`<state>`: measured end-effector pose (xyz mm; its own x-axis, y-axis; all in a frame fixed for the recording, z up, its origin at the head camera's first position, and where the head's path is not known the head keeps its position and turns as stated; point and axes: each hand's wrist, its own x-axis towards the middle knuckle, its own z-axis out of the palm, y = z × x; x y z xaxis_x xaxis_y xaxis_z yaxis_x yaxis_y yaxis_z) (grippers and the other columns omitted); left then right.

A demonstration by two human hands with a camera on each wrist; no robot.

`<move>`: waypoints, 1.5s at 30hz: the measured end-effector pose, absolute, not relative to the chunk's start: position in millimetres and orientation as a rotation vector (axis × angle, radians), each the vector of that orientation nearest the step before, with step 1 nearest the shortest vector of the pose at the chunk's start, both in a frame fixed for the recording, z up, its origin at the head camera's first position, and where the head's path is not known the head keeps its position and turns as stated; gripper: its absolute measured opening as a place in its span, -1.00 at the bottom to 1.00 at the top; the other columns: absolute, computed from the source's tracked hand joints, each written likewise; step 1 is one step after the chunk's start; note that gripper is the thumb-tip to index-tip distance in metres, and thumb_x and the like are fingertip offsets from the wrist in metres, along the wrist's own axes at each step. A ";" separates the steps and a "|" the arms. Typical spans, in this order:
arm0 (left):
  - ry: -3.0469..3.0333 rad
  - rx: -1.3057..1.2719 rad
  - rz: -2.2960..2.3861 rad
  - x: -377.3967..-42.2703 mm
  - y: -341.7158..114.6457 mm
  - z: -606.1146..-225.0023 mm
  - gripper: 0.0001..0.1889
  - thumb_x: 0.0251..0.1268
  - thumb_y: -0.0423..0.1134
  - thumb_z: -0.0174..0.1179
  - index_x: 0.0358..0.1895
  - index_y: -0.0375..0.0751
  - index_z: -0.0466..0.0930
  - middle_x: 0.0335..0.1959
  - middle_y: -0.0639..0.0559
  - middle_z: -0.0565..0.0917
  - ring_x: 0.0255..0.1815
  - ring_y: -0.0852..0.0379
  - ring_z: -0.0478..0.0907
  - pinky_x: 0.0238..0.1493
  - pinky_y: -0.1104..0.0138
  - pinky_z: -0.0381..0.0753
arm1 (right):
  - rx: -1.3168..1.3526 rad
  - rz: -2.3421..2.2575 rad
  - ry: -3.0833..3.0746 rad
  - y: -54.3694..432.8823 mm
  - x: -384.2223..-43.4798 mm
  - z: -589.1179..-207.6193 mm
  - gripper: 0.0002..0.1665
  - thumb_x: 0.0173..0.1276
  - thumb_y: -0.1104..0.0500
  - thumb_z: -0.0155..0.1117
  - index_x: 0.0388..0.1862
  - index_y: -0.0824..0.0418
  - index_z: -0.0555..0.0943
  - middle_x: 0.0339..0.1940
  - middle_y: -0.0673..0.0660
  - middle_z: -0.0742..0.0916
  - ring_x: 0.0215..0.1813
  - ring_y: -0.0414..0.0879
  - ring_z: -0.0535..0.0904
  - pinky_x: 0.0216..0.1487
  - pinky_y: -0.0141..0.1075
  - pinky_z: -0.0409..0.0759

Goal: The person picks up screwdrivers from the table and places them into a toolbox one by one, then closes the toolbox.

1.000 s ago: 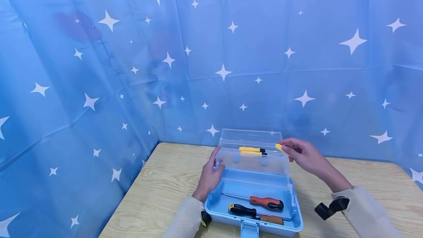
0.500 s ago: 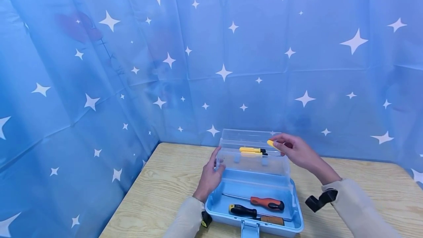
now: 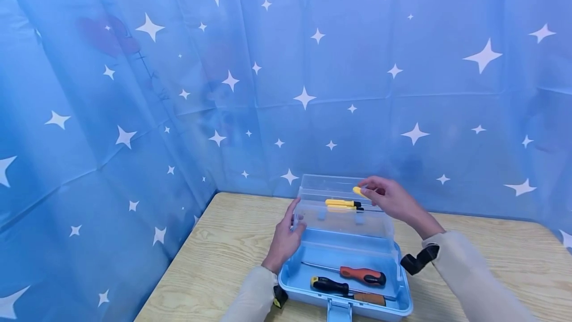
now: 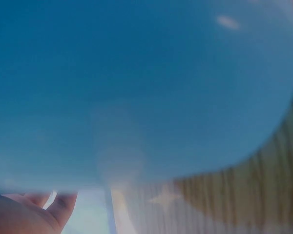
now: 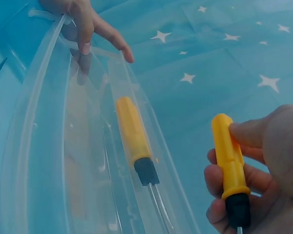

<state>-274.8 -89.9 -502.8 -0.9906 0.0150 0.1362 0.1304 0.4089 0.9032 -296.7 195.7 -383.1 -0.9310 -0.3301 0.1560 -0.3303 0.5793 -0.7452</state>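
Observation:
A light blue toolbox (image 3: 313,298) stands on the table, its clear plastic lid (image 3: 341,225) raised at the back. My left hand (image 3: 285,240) grips the lid's left edge, thumb on the inner side. In the right wrist view, my right hand (image 5: 278,161) holds a yellow-handled screwdriver (image 5: 228,151) between thumb and fingers, black collar and metal shaft pointing down. That hand is over the lid's right end in the head view. Another yellow-handled screwdriver (image 5: 132,129) lies along a compartment of the lid. The left wrist view is mostly filled by the box's blue wall (image 4: 136,87).
Inside the toolbox lie a red-and-black screwdriver (image 3: 359,275), a black-handled screwdriver with a yellow end (image 3: 329,284) and a brown handle (image 3: 368,298). The box's front latch (image 3: 339,309) hangs down. A blue star-patterned curtain (image 3: 250,123) rises behind the wooden table (image 3: 223,242).
My right hand has moved left with the yellow-handled screwdriver, from beside the lid's right edge to over it. My left hand keeps its place on the lid.

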 end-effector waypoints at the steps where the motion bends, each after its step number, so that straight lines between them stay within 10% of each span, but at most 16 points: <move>1: -2.545 -0.134 -1.650 -274.8 -89.9 -502.7 -0.38 0.54 -0.09 0.00 0.50 0.60 0.03 0.32 0.01 0.52 0.33 -0.06 0.47 0.29 -0.15 0.45 | 0.583 1.322 -2.795 194.7 -298.2 -383.2 -0.62 0.54 0.04 0.11 0.19 0.22 0.57 -0.09 0.22 0.68 -0.26 0.09 0.57 -0.23 -0.08 0.65; 45: -2.545 -0.132 -1.663 -274.9 -91.1 -504.1 -0.37 0.55 -0.13 -0.01 0.48 0.64 0.04 0.37 0.03 0.48 0.34 -0.04 0.45 0.29 -0.17 0.44 | 0.570 1.292 -2.770 148.5 -340.8 -416.2 -0.70 0.49 0.06 0.20 0.12 0.10 0.61 -0.17 0.10 0.70 -0.22 -0.01 0.55 -0.26 -0.25 0.60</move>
